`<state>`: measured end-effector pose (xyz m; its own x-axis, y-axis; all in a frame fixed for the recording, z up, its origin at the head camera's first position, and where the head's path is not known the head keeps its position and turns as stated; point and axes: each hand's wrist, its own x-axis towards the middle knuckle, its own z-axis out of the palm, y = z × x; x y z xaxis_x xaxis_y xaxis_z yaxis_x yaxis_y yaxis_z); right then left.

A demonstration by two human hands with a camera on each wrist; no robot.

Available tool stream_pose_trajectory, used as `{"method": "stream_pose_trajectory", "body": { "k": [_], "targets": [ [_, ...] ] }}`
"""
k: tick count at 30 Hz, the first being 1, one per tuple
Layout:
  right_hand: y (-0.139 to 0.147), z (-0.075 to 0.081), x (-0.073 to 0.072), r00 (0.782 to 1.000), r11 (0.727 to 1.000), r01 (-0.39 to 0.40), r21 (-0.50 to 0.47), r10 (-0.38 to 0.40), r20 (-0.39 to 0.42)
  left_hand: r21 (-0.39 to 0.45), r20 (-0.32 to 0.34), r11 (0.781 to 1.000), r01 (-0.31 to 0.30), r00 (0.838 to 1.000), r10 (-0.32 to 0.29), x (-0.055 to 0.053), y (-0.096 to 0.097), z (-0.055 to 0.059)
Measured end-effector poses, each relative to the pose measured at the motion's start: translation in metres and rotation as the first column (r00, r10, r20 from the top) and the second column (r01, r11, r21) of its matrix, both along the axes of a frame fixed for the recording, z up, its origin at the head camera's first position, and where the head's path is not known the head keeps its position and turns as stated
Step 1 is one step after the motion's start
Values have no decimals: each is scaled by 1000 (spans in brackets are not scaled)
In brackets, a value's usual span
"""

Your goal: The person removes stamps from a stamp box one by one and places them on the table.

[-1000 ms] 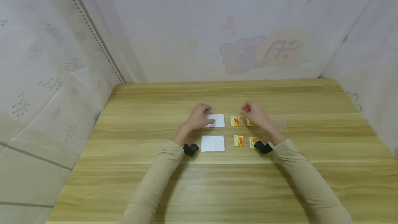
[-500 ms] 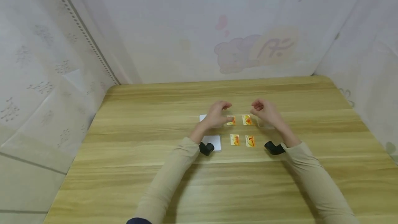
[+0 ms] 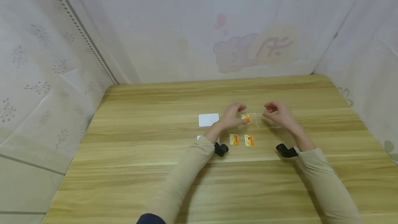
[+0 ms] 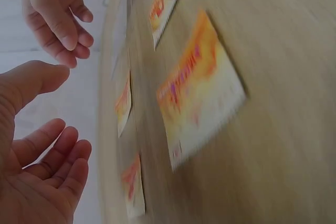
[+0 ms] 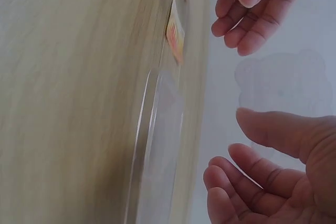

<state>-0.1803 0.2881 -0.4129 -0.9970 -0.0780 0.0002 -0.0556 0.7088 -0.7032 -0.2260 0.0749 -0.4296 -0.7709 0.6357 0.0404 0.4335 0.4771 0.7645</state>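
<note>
My left hand [image 3: 232, 117] hovers over the far row of small orange-and-yellow packets, thumb and fingers apart, nothing between them. One packet [image 3: 245, 117] shows beside its thumb; another is hidden behind the hand in the head view. Nearer lie two more packets [image 3: 234, 139] [image 3: 249, 140]. In the left wrist view, a blurred packet [image 4: 202, 87] shows a jagged edge. My right hand [image 3: 280, 116], loosely curled and holding nothing, is above a clear plastic tray [image 5: 163, 150], whose outline is faint in the head view.
A white rectangular pad [image 3: 208, 120] lies left of the far row. A second white rectangle [image 3: 200, 137] is mostly covered by the left forearm. All rest on a wooden table [image 3: 124, 141], with patterned curtains [image 3: 174, 27] behind and at the sides.
Both hands have moved to the right: the left from the far white pad to the packets, the right from the packets to the clear tray. The packets stay in place; the view shifts slightly.
</note>
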Motion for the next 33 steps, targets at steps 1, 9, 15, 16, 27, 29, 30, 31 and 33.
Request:
{"method": "stream_pose_trajectory", "body": {
  "k": [1,9,15,16,27,29,30,31,33],
  "targets": [
    [2,0,1,1000,1000,-2,2,2,9,-7,3,1000,-1,1000,1,0,4,-1],
    [18,-1,9,996,996,-89,22,88,26,-107,-63,994,28,997,-35,1,31,-4],
    [28,-5,13,989,989,-125,82,117,93,-192,-76,981,17,997,-32,2,46,-6],
    [29,-6,13,988,988,-122,92,113,105,-204,-74,979,16,997,-31,2,49,-6],
    [34,-10,12,988,984,-115,136,98,123,-317,-86,948,7,996,-36,5,65,-8],
    [34,-10,11,987,981,-125,151,109,115,-341,-98,940,7,994,-43,5,67,-8],
    [34,-11,11,987,978,-131,162,114,110,-352,-102,936,8,994,-47,5,67,-8],
    [34,-11,11,987,977,-133,165,116,109,-361,-107,932,8,993,-50,6,68,-8],
    [34,-11,11,987,975,-138,177,120,108,-371,-108,929,9,993,-52,5,68,-7]
  ]
}}
